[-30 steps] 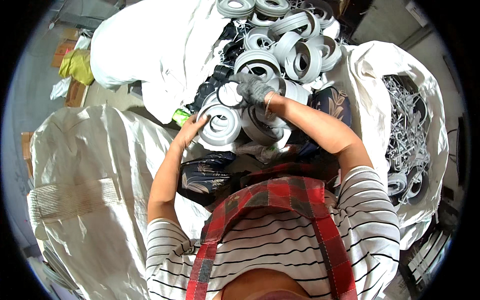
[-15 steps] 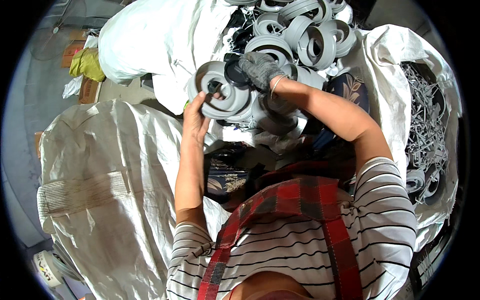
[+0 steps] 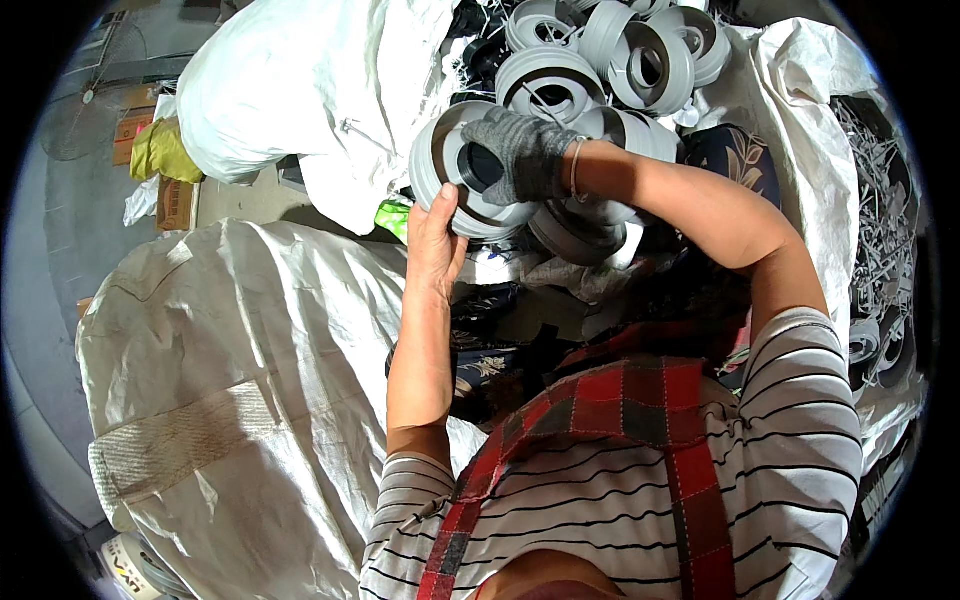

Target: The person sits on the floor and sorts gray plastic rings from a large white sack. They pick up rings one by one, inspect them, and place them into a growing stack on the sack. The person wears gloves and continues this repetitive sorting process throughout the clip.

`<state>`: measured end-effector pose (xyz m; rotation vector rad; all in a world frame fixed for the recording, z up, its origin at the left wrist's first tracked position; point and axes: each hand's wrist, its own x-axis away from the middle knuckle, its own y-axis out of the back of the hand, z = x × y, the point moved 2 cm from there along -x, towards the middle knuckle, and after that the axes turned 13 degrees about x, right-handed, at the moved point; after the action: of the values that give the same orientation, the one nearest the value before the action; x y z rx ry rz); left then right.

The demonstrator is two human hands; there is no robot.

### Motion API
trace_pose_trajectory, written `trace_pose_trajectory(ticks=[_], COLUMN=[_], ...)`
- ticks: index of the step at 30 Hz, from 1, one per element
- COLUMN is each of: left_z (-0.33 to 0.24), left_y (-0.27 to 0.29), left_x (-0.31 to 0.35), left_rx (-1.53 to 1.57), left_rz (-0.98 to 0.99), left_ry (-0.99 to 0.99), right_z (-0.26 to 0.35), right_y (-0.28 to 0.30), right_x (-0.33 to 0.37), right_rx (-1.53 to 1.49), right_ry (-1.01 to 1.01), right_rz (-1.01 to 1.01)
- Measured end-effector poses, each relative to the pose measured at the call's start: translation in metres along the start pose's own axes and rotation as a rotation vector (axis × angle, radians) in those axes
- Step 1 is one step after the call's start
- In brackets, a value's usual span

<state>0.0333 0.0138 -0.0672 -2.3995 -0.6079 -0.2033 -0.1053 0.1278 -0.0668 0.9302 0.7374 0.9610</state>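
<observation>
Bare, my left hand (image 3: pixel 437 238) is closed on the near left edge of a grey round plastic part (image 3: pixel 428 150) with stepped rings and a hollow middle. A knitted grey glove covers my right hand (image 3: pixel 523 152). Its curled fingers grip a small black round cap (image 3: pixel 484 168), tilted over the middle of the grey part. The glove hides much of the cap, so I cannot tell whether it touches the inner ring. Just right of the held part lies another grey ringed part (image 3: pixel 580 235), partly under my right wrist.
More grey ringed parts (image 3: pixel 655 65) are heaped beyond my hands, with black pieces (image 3: pixel 485 58) among them. A stuffed white sack (image 3: pixel 300 90) stands far left, a slack white sack (image 3: pixel 230 330) nearer. At right, an open white sack (image 3: pixel 810 130) holds grey plastic scraps (image 3: pixel 875 210).
The black cap has gone from lying flat over the grey part's right side to tilting over its middle. My right hand has turned with it; my left hand keeps its grip.
</observation>
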Motion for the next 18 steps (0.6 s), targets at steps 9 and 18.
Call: trace_pose_trajectory(ticks=[9,18], left_z=[-0.01,-0.005], left_y=[0.005,0.003], left_x=[0.005,0.012], left_rx=[-0.025,-0.055], left_rz=[0.062,0.081], left_ry=[0.028,0.009], right_z=[-0.001,-0.004], right_y=[-0.019,-0.02], right_x=[0.004,0.006], right_rx=[0.11,-0.063], right_ry=[0.322,0.206], right_rz=[-0.367,-0.362])
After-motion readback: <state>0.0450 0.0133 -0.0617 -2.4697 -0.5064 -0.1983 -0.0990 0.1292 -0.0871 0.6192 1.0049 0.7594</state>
